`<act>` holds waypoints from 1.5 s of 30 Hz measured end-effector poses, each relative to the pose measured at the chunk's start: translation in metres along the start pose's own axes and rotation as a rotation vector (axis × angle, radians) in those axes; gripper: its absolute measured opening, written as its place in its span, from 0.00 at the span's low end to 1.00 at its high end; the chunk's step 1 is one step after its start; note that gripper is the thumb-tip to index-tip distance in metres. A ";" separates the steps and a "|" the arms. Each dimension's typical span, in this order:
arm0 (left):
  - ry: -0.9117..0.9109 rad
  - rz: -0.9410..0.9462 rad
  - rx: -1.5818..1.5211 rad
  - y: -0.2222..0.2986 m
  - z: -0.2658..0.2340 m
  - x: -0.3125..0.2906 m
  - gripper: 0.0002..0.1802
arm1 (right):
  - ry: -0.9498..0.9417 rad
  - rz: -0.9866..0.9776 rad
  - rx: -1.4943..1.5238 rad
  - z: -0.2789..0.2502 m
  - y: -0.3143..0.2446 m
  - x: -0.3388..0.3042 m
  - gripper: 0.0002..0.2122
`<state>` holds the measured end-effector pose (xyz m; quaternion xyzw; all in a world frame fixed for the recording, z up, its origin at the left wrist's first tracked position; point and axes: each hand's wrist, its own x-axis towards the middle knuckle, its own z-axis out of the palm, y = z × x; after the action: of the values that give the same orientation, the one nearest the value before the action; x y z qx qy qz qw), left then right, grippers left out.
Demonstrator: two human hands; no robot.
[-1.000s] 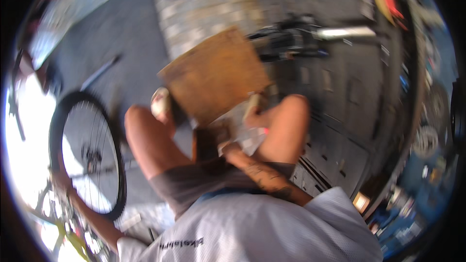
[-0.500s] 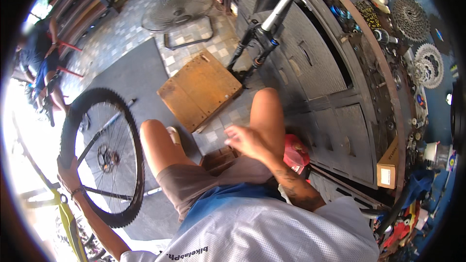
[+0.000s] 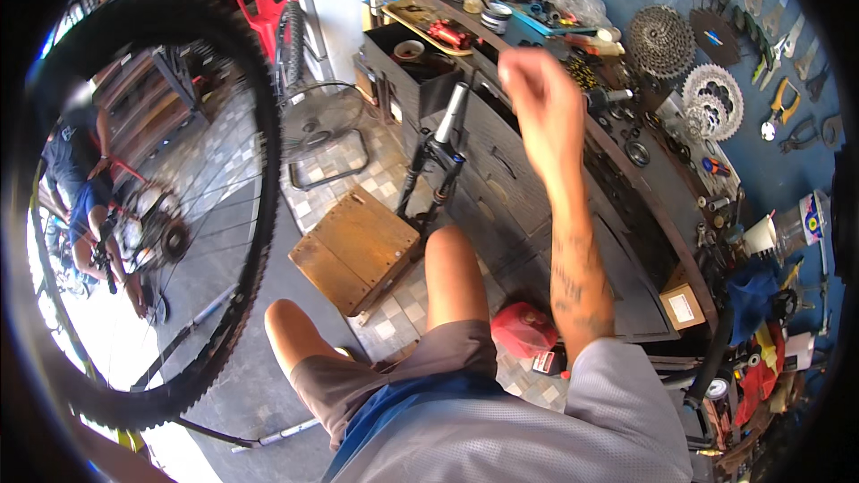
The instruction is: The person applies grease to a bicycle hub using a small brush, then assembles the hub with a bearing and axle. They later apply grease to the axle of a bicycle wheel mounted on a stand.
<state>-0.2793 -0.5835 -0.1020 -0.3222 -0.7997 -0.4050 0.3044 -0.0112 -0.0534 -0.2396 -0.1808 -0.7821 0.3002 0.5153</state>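
A bicycle wheel with a knobby black tyre (image 3: 267, 152) stands raised at the left, large and close to me. Part of my left forearm shows under it at the lower left edge, but my left hand cannot be seen. My right hand (image 3: 543, 116) is lifted over the front of the cluttered workbench (image 3: 617, 152). Its fingers are loosely bent, somewhat blurred, and nothing shows in them. A suspension fork (image 3: 434, 156) stands upright beyond my knees, beside a low wooden box (image 3: 353, 250).
A person (image 3: 85, 170) bends over at the far left. A floor fan (image 3: 322, 121) and a red chair (image 3: 259, 4) are ahead. Cassettes (image 3: 660, 40), chainrings (image 3: 713, 103) and pliers (image 3: 783, 105) lie or hang at the right. A red bag (image 3: 523, 329) rests beside my right leg.
The wheel has come up and closer. My right hand has gone from above my right thigh up and right toward the workbench. My view has turned rightward, and my left hand has left it.
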 end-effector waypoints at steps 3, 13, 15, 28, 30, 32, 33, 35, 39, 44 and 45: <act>-0.029 0.016 -0.193 0.017 0.010 0.035 0.35 | 0.045 -0.093 -0.438 0.035 0.026 0.103 0.20; -0.298 -0.161 0.209 0.011 0.072 0.071 0.41 | -0.208 0.042 -0.958 0.079 0.085 0.204 0.14; -0.274 -0.091 0.270 0.017 0.075 0.074 0.41 | -0.211 -0.012 -0.952 0.073 0.094 0.207 0.13; -0.368 0.109 0.241 0.010 0.106 0.102 0.42 | -0.124 0.404 -0.619 0.021 0.159 0.237 0.16; -0.368 0.114 0.251 0.014 0.106 0.102 0.43 | -0.141 0.374 -0.561 0.019 0.162 0.236 0.16; -0.348 0.161 0.234 0.018 0.107 0.100 0.42 | -0.115 0.367 -0.552 0.018 0.160 0.235 0.16; -0.349 0.162 0.249 0.021 0.108 0.099 0.42 | -0.085 0.369 -0.571 0.017 0.158 0.234 0.16; -0.326 0.171 0.272 0.024 0.112 0.099 0.42 | 0.001 0.357 -0.577 0.013 0.151 0.233 0.16; -0.363 0.206 0.236 0.026 0.117 0.105 0.43 | 0.172 0.320 -0.478 0.007 0.137 0.227 0.16; -0.334 0.249 0.278 0.024 0.126 0.112 0.43 | 0.237 0.220 -0.099 0.010 0.107 0.208 0.15; -0.368 0.281 0.260 0.025 0.128 0.114 0.42 | 0.222 0.215 0.021 0.011 0.097 0.198 0.14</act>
<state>-0.3583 -0.4336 -0.0678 -0.4563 -0.8344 -0.1875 0.2459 -0.1039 0.1342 -0.1684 -0.2903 -0.6931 0.3399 0.5655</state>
